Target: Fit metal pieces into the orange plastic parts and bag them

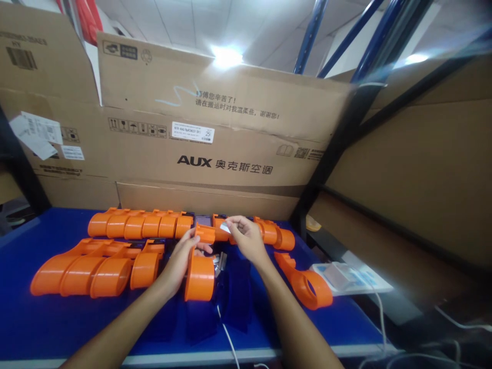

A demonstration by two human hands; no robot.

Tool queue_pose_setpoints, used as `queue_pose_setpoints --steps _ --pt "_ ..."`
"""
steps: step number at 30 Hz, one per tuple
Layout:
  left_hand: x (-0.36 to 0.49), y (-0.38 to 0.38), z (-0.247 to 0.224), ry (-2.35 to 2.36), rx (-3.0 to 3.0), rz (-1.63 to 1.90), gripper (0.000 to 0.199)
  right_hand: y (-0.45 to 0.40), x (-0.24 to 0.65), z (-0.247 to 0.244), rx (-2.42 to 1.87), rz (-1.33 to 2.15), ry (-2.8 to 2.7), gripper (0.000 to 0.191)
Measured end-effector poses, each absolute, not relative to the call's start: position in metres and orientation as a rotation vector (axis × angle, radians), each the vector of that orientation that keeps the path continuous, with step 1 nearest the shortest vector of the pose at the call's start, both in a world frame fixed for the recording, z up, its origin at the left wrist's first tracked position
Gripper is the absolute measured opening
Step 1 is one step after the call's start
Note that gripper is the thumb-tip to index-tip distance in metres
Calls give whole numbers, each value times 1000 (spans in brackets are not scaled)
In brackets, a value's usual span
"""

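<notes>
My left hand [182, 260] is closed around an orange plastic tape dispenser [201, 278], its wide ring hanging down and its narrow end pointing up. Between thumb and forefinger, my right hand [246, 237] pinches a small, flat, shiny piece [224, 226], too small to name surely, just right of the dispenser's upper end. Several loose silvery metal pieces [220, 262] lie below, partly hidden by the dispenser. Behind both hands runs a row of similar orange dispensers [134, 225]; a shorter row [111, 274] is to the left.
A single orange dispenser [309, 288] lies at right, beside a white tray [369, 288] with a clear box [340, 277]. A white cable [228, 333] crosses the front edge of the blue tabletop [154, 338]. Cardboard [215, 143] walls the back, and dark rack posts [326, 164] stand right.
</notes>
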State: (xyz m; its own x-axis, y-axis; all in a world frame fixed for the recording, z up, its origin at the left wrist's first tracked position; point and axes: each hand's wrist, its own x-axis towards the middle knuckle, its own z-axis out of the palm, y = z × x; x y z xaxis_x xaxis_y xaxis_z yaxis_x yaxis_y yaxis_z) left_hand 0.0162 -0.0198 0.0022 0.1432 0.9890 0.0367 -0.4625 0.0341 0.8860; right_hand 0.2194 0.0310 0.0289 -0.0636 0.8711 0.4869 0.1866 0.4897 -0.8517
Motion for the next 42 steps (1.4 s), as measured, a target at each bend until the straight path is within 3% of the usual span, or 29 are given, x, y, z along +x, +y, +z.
queue_pose_setpoints --steps 12,20,29,33,42 --pt "21 -31 15 657 822 1241 57 22 210 22 -939 792 -1767 26" --pt "19 -34 17 590 866 1167 53 17 219 24 -811 943 -1790 31" --pt "17 -35 16 557 820 1115 54 19 217 32 -854 586 -1948 22" --pt "16 -29 12 574 818 1089 55 19 216 26 -880 814 -1876 26" --pt "21 -19 -5 733 725 1344 63 28 228 33 -843 843 -1587 29"
